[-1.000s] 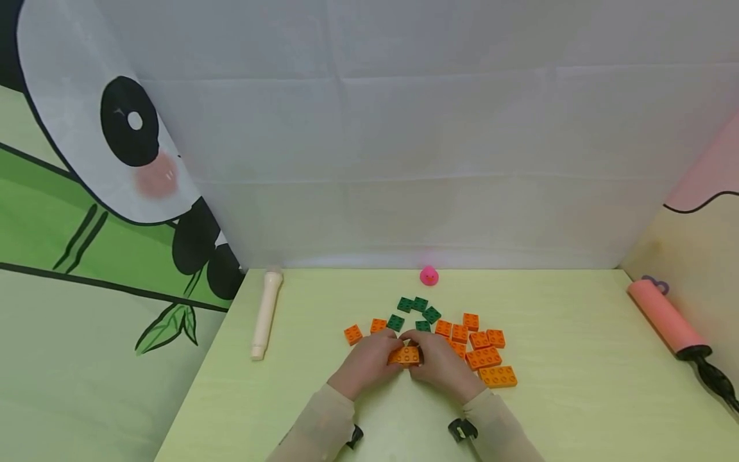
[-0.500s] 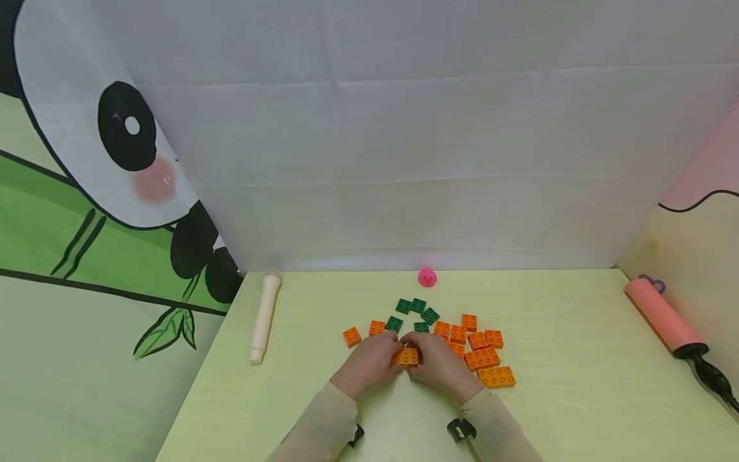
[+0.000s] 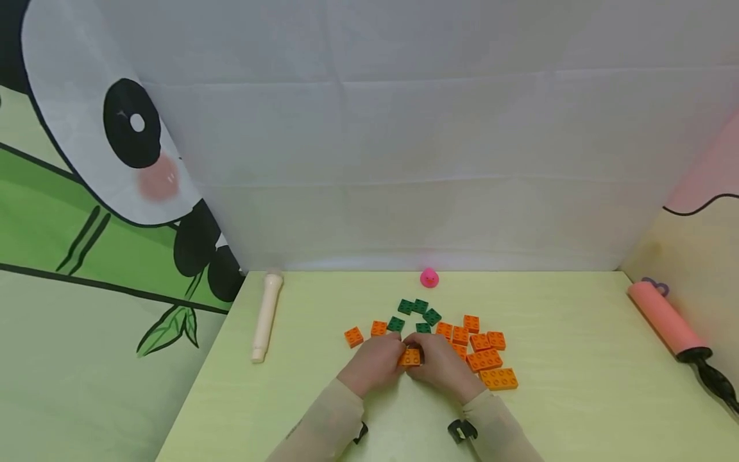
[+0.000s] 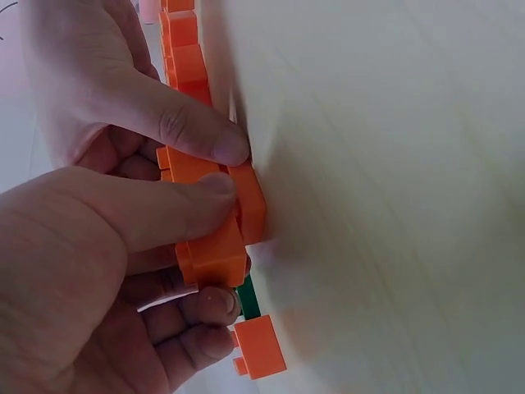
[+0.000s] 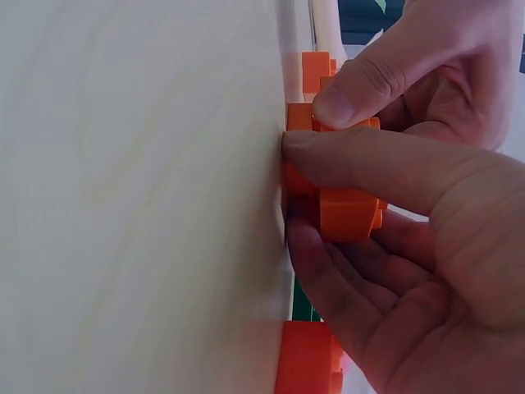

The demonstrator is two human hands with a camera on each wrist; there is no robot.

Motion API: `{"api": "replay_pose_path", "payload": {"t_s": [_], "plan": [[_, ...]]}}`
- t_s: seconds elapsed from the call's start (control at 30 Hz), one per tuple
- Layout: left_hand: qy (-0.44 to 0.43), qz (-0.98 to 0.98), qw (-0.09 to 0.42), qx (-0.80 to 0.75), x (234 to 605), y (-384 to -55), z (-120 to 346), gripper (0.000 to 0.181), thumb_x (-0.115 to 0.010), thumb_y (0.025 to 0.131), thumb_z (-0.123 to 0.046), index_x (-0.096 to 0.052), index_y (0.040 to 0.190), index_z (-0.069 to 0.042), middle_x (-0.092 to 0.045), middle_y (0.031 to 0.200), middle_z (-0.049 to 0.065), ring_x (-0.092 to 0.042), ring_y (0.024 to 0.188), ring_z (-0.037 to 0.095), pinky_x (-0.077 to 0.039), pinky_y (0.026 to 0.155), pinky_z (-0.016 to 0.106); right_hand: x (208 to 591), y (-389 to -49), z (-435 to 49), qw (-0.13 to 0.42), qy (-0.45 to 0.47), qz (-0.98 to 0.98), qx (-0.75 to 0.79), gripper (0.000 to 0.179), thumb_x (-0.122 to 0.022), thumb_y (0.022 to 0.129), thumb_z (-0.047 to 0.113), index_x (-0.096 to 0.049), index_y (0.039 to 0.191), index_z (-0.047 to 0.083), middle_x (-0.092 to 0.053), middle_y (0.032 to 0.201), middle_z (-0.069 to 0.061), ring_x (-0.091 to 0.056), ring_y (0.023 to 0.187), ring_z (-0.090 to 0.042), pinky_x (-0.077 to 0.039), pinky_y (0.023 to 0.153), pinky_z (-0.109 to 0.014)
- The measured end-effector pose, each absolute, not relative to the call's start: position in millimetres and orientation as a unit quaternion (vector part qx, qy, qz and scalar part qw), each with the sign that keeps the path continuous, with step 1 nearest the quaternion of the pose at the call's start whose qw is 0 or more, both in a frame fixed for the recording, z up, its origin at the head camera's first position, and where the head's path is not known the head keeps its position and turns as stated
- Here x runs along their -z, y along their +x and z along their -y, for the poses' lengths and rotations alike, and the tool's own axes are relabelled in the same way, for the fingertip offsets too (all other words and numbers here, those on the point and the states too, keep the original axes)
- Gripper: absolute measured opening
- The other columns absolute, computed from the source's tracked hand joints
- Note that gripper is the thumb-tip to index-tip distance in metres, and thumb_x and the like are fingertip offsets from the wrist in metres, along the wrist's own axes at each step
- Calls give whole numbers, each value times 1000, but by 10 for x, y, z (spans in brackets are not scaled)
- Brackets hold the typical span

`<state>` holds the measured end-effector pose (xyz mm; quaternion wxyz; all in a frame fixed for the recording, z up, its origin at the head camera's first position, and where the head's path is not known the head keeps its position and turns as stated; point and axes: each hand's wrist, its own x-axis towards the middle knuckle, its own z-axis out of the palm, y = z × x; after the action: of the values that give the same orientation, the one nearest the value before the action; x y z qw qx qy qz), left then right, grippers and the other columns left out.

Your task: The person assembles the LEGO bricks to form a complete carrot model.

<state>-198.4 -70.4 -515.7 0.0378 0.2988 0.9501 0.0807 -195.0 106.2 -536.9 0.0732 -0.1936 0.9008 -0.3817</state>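
In the head view both hands meet at the middle of the table around orange toy building bricks (image 3: pixel 411 357). My left hand (image 3: pixel 374 364) pinches an upper orange brick (image 4: pixel 215 256), its thumb along the brick's side in the left wrist view. My right hand (image 3: pixel 443 367) grips the bricks from the other side; its thumb presses the lower orange brick (image 4: pixel 253 207), which sits against the table. The upper brick (image 5: pixel 346 215) lies on the lower one, studs facing away from the table. Fingers hide much of both, so I cannot tell whether they are fully joined.
Several loose orange bricks (image 3: pixel 484 359) lie right of the hands, and an orange brick (image 3: pixel 353 337) lies to the left. Several green bricks (image 3: pixel 432 316) are behind. A pink round toy (image 3: pixel 429 277), a pale stick (image 3: pixel 267 317) and a pink cylinder with black handle (image 3: pixel 666 317) lie farther out.
My left hand has shifted slightly right, toward the right hand, covering more of the orange bricks. The right hand stays nearly in place. The loose bricks have not moved.
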Motion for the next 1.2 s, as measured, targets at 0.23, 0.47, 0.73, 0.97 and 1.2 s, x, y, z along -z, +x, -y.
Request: {"api": "replay_pose_path", "payload": {"t_s": [0.23,0.47,0.73,0.97,1.2], "plan": [[318,-944,41,-77,5157,-1986,742,7,-76,96,-18,-76,98,-11,-65,91,-2,-59,75,14,-54,76,27,5384,-1946,-1065,69,-196,-897,390,46,-89,81,5,-71,124,7,-72,111,-3,-67,100,-21,-57,93,-44],[322,-941,49,-96,5190,-1978,780,5,-77,93,-14,-75,97,-11,-65,93,-2,-58,77,14,-53,78,27,5398,-1919,-1057,66,-201,-900,382,43,-90,82,9,-72,121,6,-73,113,-4,-67,99,-20,-57,92,-42],[321,-941,52,-97,5181,-1978,757,6,-77,94,-15,-75,98,-11,-63,91,-3,-56,75,13,-53,77,26,5389,-1911,-1068,62,-196,-902,379,43,-90,80,7,-73,120,6,-73,113,-4,-67,100,-21,-57,93,-43],[296,-941,64,-150,5188,-2004,812,11,-82,90,-18,-76,98,-12,-61,92,-5,-55,78,13,-52,79,28,5341,-1933,-1077,65,-210,-900,377,42,-89,82,8,-73,120,7,-72,111,-2,-67,98,-19,-57,90,-41],[260,-934,86,-232,5235,-2006,877,18,-85,85,-18,-75,100,-14,-58,91,-9,-54,80,11,-52,80,30,5293,-1919,-1102,79,-218,-897,376,42,-87,82,6,-72,122,8,-72,111,-1,-66,99,-20,-57,90,-42]]}}
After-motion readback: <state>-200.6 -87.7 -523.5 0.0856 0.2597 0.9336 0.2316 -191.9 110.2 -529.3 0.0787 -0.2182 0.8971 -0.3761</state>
